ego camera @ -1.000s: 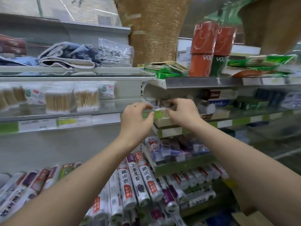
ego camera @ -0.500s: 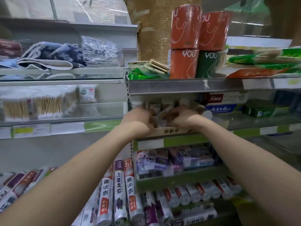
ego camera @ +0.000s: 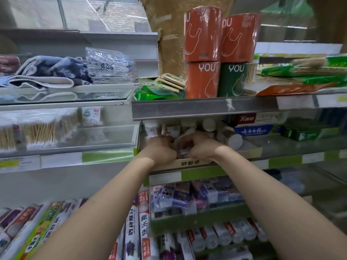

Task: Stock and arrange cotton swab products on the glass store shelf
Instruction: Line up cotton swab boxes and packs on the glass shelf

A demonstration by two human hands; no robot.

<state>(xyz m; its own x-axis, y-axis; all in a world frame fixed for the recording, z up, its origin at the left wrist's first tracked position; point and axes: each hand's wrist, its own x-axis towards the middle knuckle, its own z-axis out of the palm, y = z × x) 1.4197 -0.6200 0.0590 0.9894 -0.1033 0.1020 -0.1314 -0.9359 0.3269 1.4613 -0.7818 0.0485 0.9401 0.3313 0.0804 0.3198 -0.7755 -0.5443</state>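
Note:
Both of my hands reach into a low cardboard tray (ego camera: 189,163) on the middle shelf. My left hand (ego camera: 161,150) and my right hand (ego camera: 200,147) are side by side with their fingers curled down. Together they grip a small wrapped pack (ego camera: 183,152) that shows between them. Behind my hands the tray holds several small round tubs and packs (ego camera: 208,124). Clear packs of wooden cotton swabs (ego camera: 39,131) stand on the glass shelf (ego camera: 109,136) to the left.
A metal shelf edge (ego camera: 187,107) hangs low over the tray. Orange and green bag rolls (ego camera: 201,79) stand on top of it. Toothpaste boxes (ego camera: 253,130) lie right of the tray. Folded towels (ego camera: 47,72) are upper left, and wrap rolls (ego camera: 144,216) fill the shelves below.
The view swung right, so the tray now sits at centre. My hands went from the shelf edge, holding a small pack, forward and down into the tray.

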